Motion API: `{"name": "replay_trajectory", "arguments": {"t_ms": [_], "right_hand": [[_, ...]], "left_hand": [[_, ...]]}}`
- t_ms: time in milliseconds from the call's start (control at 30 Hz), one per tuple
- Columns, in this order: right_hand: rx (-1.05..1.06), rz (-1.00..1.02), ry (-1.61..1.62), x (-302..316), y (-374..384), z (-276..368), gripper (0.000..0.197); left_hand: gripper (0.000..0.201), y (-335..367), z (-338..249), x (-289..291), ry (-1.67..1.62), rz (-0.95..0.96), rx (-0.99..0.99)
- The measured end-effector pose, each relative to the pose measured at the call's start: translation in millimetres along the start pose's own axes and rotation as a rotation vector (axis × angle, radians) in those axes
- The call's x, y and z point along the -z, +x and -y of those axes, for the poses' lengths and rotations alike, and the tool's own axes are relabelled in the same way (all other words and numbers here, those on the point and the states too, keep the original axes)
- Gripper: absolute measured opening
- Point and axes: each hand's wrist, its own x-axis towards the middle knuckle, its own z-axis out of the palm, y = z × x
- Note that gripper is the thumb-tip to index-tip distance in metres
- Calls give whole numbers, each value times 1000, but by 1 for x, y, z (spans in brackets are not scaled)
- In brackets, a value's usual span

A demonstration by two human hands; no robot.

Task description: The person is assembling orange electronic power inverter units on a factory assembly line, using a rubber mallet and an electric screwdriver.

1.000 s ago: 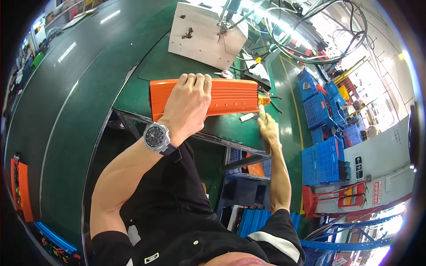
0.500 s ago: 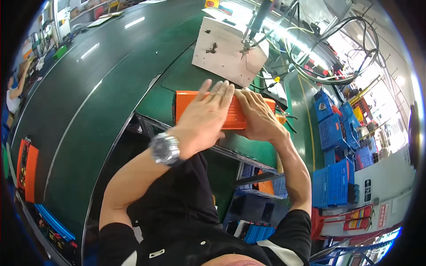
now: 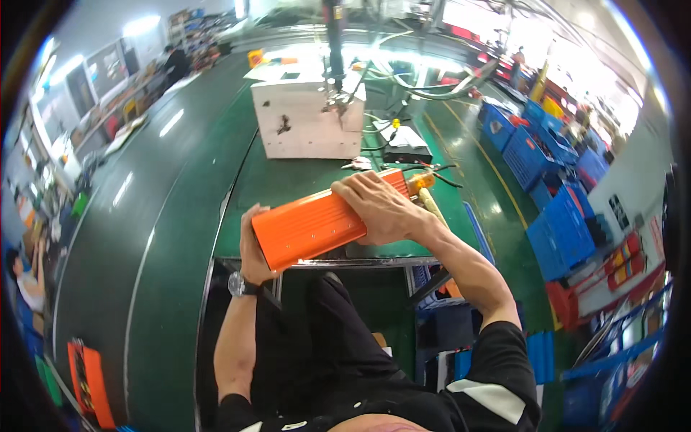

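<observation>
A long orange housing with a ribbed top [image 3: 311, 229] lies at a slant over the front edge of the green bench [image 3: 241, 194], its left end nearer me. My left hand [image 3: 252, 248] is wrapped round that left end, thumb on top and the other fingers mostly hidden. Across the housing's right part lies my right hand [image 3: 376, 205], its fingers bent over the upper side and its palm against the near side. Just beyond the right end are an orange-yellow object [image 3: 419, 182] with black prong-like parts and a cream stick-like piece [image 3: 432, 206].
A pale box-shaped stand [image 3: 313, 126] with a dark upright tool stands behind the housing. Right of it is a black box [image 3: 407, 153] with papers on top. A dark conveyor [image 3: 165, 194] runs along the left, carrying another orange housing [image 3: 101, 385]. Blue crates [image 3: 558, 237] line the right.
The housing has turned, its left end coming toward me and its right end pointing away. My left hand has gone from flat on top to gripping the left end. The view has shifted.
</observation>
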Motion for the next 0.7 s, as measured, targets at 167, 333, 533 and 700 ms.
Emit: {"name": "replay_trajectory", "arguments": {"t_ms": [167,333,533,700], "right_hand": [[91,-148,4,-5,-29,-3,98],[138,-333,191,-49,-42,-13,102],[16,-303,371,-109,-6,-2,108],[-19,394,189,-7,25,-49,85]], "left_hand": [[107,27,-75,5,300,47,-182],[97,87,-179,12,649,254,-346],[100,120,-196,16,834,596,-238],[113,150,-190,17,839,631,-125]]}}
